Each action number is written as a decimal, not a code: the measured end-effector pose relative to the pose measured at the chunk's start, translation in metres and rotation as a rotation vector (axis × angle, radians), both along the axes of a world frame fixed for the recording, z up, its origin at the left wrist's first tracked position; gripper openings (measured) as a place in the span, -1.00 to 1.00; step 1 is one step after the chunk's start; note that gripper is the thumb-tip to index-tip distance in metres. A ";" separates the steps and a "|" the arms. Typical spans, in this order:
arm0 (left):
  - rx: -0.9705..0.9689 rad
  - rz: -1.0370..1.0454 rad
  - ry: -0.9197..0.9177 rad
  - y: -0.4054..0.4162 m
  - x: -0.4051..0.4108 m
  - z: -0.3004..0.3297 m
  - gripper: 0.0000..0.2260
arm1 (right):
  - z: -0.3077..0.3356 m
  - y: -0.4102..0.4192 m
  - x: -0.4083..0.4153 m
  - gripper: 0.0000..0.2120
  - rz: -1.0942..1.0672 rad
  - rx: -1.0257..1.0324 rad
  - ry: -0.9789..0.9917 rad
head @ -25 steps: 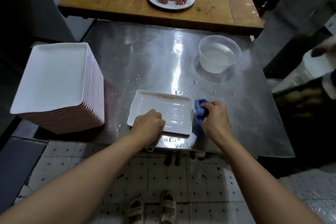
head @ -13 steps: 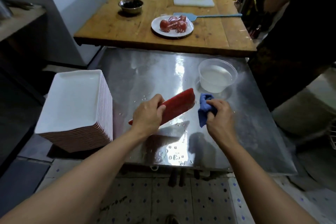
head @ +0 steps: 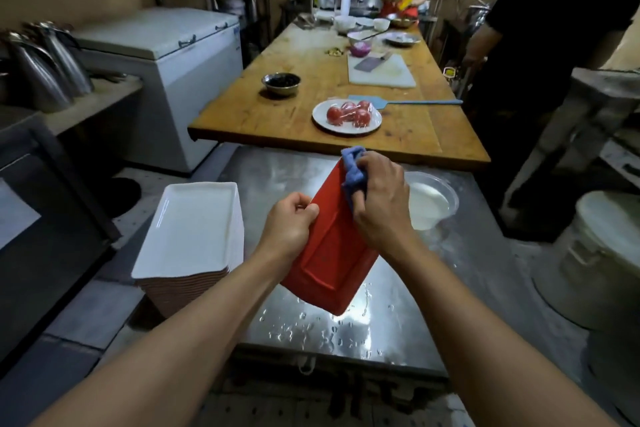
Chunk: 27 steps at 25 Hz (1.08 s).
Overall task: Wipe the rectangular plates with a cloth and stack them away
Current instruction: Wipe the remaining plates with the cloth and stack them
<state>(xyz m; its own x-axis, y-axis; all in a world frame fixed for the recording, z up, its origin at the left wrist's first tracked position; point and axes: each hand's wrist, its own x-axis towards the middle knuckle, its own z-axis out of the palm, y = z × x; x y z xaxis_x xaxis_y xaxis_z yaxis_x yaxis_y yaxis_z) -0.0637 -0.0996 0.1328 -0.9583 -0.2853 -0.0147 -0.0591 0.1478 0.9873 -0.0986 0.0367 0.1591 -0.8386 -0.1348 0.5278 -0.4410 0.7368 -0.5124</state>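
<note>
Holding: left hand (head: 290, 225) curled round left long edge of red-backed rectangular plate (head: 330, 258), centre of frame, thumb on the red underside.
Plate attitude: lifted clear of steel table (head: 408, 319), tilted, underside toward camera, far end up, near corner low above wet patch.
Wiping: right hand (head: 379, 199) closed around blue cloth (head: 353, 173), pressed to upper right part of plate back; cloth bunched past far edge.
Plate relative to grips: between both hands, left hand at mid-edge, right hand above and right of it, most of plate below both.
Stack: white rectangular plates (head: 194, 229) piled at left of frame, beside held plate, not touching.
Tub: clear plastic container (head: 433, 199) with whitish liquid, right of right hand, on steel table.
Beyond: wooden table (head: 294, 114) at upper centre, bearing round plate of tomatoes (head: 347, 116).
Surface: water droplets on near edge of steel table.
</note>
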 end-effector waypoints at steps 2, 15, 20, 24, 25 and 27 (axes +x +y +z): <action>0.053 0.039 -0.002 -0.002 0.003 0.005 -0.79 | 0.003 -0.005 0.000 -0.81 0.044 -0.015 0.039; 0.483 0.150 -0.053 0.001 -0.011 0.027 -0.82 | 0.021 0.006 -0.015 -0.66 -0.056 -0.261 -0.047; 0.593 0.212 -0.060 0.004 -0.029 0.030 -0.82 | 0.012 0.002 -0.017 -0.78 -0.119 -0.254 -0.111; 0.640 0.275 -0.099 -0.004 -0.038 0.028 -0.84 | 0.001 -0.007 -0.006 -0.75 -0.144 -0.263 -0.179; 0.647 0.275 -0.109 -0.003 -0.038 0.027 -0.84 | 0.000 -0.008 -0.004 -0.74 -0.141 -0.278 -0.186; 0.690 0.281 -0.106 0.000 -0.037 0.024 -0.85 | 0.000 -0.011 -0.007 -0.69 -0.161 -0.299 -0.200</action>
